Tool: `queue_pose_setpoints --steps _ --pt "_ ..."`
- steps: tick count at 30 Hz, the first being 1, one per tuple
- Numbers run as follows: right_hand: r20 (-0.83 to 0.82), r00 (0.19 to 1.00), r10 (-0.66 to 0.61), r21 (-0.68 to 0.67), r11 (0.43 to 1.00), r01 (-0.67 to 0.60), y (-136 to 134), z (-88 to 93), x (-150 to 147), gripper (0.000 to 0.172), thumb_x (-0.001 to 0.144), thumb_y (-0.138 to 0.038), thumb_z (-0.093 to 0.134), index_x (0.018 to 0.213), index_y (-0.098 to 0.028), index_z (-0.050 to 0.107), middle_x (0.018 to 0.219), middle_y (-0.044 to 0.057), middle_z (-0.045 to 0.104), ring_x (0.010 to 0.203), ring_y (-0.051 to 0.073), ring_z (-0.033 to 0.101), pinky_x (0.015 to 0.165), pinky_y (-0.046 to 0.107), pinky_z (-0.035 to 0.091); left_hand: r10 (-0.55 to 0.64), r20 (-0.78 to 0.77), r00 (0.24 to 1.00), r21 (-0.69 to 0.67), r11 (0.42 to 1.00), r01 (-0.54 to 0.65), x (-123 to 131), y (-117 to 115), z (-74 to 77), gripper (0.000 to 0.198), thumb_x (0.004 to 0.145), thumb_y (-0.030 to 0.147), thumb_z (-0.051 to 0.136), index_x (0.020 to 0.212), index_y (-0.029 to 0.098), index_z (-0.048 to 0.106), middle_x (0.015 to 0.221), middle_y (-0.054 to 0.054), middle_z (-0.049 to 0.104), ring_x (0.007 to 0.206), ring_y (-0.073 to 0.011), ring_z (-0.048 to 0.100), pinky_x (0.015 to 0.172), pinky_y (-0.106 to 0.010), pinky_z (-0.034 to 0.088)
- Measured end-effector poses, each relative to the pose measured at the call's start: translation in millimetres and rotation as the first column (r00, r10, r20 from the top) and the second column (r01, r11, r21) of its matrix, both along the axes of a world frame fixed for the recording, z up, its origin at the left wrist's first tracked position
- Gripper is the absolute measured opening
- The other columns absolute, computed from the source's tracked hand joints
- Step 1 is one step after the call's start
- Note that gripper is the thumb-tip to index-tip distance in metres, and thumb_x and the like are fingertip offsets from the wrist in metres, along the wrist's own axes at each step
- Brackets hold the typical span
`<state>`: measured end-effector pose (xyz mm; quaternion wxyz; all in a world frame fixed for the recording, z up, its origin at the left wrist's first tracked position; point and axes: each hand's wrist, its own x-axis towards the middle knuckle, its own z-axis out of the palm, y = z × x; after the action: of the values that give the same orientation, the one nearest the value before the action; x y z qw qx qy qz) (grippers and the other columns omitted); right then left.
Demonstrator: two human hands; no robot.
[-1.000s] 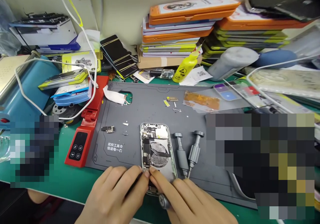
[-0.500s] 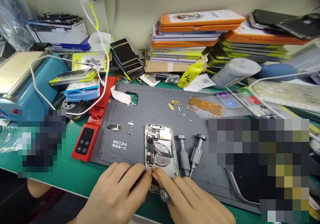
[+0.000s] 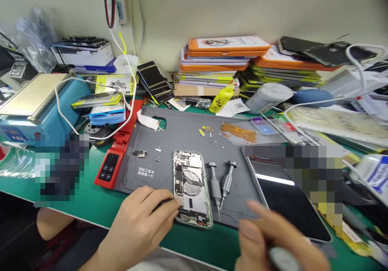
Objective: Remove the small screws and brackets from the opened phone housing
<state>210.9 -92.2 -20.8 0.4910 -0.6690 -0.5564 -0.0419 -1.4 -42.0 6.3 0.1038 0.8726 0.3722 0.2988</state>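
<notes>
An opened phone (image 3: 194,182) lies on the grey mat with its circuit boards, flex cables and round coil showing. At its lower left edge is my left hand (image 3: 145,218), its fingers closed and gripping that edge. Something dark shows between those fingers, too hidden to name. My right hand (image 3: 273,238) is off to the right, smeared by motion, thumb and forefinger apart. A grey screwdriver end (image 3: 285,259) shows blurred in its palm. Two grey screwdrivers (image 3: 215,186) lie just right of the phone. Small metal parts (image 3: 140,154) sit to its left.
A dark-screened tablet (image 3: 287,198) lies right of the mat (image 3: 169,137). A red device (image 3: 109,170) borders the left side, near a blue machine (image 3: 57,109). Stacked orange cases (image 3: 227,47), a yellow bottle (image 3: 222,97) and a white cable (image 3: 133,77) are behind.
My right hand has left the phone and swung right, taking the screwdriver along. My left hand stays at the phone's edge. The view has shifted, and the tablet shows more fully.
</notes>
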Motion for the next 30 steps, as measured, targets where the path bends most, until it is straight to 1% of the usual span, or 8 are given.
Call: queue_pose_setpoints --steps 3,5,7,10,16,19,24,30 --pt "-0.328 0.944 0.019 0.040 0.999 -0.006 11.0 7.2 18.1 0.070 0.110 -0.043 0.067 0.175 -0.035 0.046 0.093 0.010 0.068 0.070 0.026 0.065 0.062 0.041 0.057 -0.007 0.014 1.000 0.048 0.999 0.006 -1.2 -2.2 -2.8 0.020 0.116 0.012 0.059 0.128 0.014 0.074 0.116 -0.008 0.083 0.091 -0.0209 0.072 0.080 -0.037 0.063" --pt "-0.383 0.922 0.053 0.023 0.999 -0.047 21.1 9.6 30.2 0.070 0.112 -0.045 0.062 0.178 -0.038 0.039 0.109 0.013 0.071 0.076 0.025 0.071 0.069 0.042 0.062 -0.014 0.021 1.000 0.082 0.997 0.012 -1.7 -3.4 -3.4 0.019 0.115 0.010 0.058 0.127 0.013 0.073 0.116 -0.008 0.084 0.093 -0.0210 0.073 0.081 -0.037 0.063" --pt "-0.300 0.954 0.023 -0.057 0.997 -0.042 30.1 10.4 38.5 0.070 0.114 -0.043 0.058 0.180 -0.035 0.034 0.123 0.016 0.074 0.084 0.027 0.078 0.080 0.045 0.065 -0.006 0.024 1.000 0.099 0.995 0.004 -2.1 -3.6 -2.9 0.019 0.115 0.008 0.058 0.126 0.013 0.073 0.116 -0.008 0.084 0.094 -0.0212 0.073 0.083 -0.036 0.063" --pt "0.040 0.999 -0.015 -0.123 0.992 0.020 40.5 10.6 43.1 0.056 0.115 -0.043 0.056 0.169 -0.028 0.053 0.138 0.017 0.075 0.115 0.034 0.078 0.095 0.048 0.062 0.014 0.025 1.000 0.109 0.994 -0.016 -3.1 -2.1 -2.4 0.019 0.115 0.006 0.057 0.125 0.013 0.072 0.116 -0.009 0.083 0.097 -0.0218 0.074 0.087 -0.036 0.062" --pt "0.377 0.926 0.027 -0.213 0.975 0.058 49.2 10.1 41.1 0.038 0.119 -0.033 0.046 0.136 -0.018 0.077 0.126 0.017 0.075 0.111 0.032 0.071 0.097 0.048 0.057 0.045 0.046 0.998 0.165 0.985 -0.052 -5.9 1.5 -4.5 0.016 0.116 0.007 0.056 0.118 0.016 0.068 0.107 -0.007 0.080 0.095 -0.0199 0.073 0.089 -0.033 0.059" --pt "0.394 0.919 0.016 -0.206 0.976 0.071 48.3 12.7 39.5 0.038 0.119 -0.033 0.046 0.124 -0.019 0.081 0.125 0.017 0.072 0.112 0.031 0.068 0.096 0.046 0.055 0.064 0.032 0.997 0.165 0.984 -0.069 -6.5 1.2 -4.6 0.015 0.116 0.009 0.055 0.116 0.017 0.067 0.107 -0.006 0.079 0.092 -0.0191 0.073 0.087 -0.033 0.059" --pt "0.417 0.908 0.026 -0.264 0.960 0.094 56.6 18.3 34.2 0.041 0.119 -0.042 0.050 0.102 -0.021 0.081 0.098 0.009 0.071 0.089 0.024 0.065 0.077 0.037 0.048 0.071 0.051 0.996 0.174 0.982 -0.079 -7.7 2.2 -4.2 0.016 0.117 0.012 0.054 0.115 0.020 0.067 0.107 -0.005 0.079 0.091 -0.0195 0.073 0.086 -0.033 0.058" --pt "0.390 0.919 0.065 -0.390 0.915 0.101 70.9 22.7 23.3 0.031 0.114 -0.034 0.060 0.089 -0.021 0.073 0.093 0.006 0.070 0.082 0.020 0.068 0.061 0.034 0.032 0.075 0.096 0.993 0.178 0.980 -0.091 -10.2 2.8 -9.6 0.016 0.116 0.010 0.053 0.112 0.021 0.064 0.102 -0.003 0.077 0.088 -0.0183 0.071 0.083 -0.031 0.056"
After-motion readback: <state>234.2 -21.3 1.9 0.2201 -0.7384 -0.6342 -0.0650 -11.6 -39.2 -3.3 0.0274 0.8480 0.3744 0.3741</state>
